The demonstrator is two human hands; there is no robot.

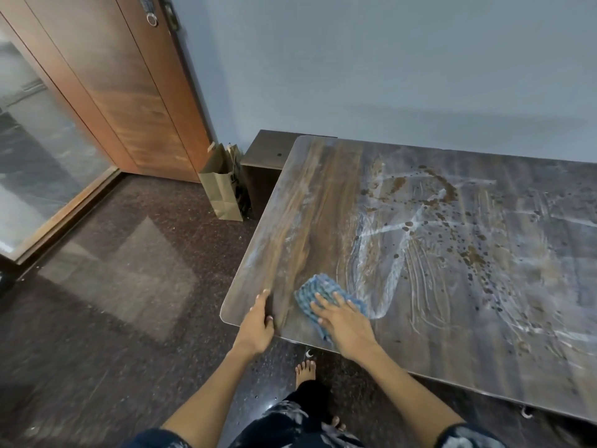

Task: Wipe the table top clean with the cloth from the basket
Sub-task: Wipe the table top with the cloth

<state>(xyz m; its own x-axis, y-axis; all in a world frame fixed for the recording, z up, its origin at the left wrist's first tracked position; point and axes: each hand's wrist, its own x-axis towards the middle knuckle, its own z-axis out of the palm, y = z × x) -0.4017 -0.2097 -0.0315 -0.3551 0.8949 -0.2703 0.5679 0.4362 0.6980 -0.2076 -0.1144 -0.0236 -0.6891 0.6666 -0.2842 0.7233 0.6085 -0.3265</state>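
A dark wooden table top (323, 202) fills the right of the head view. Its left strip looks wiped, while the middle and right carry white smears and brown spots (465, 240). A blue checked cloth (318, 287) lies near the table's front left corner. My right hand (345, 321) presses flat on the cloth with straight fingers. My left hand (258, 321) grips the table's front left edge, thumb on top and fingers curled under. No basket is in view.
A brown paper bag (223, 185) stands on the floor against a low dark cabinet (268, 153) left of the table. A wooden door (129, 92) and glass panel (38, 140) are at far left. My bare feet (305, 370) stand by the table's front edge.
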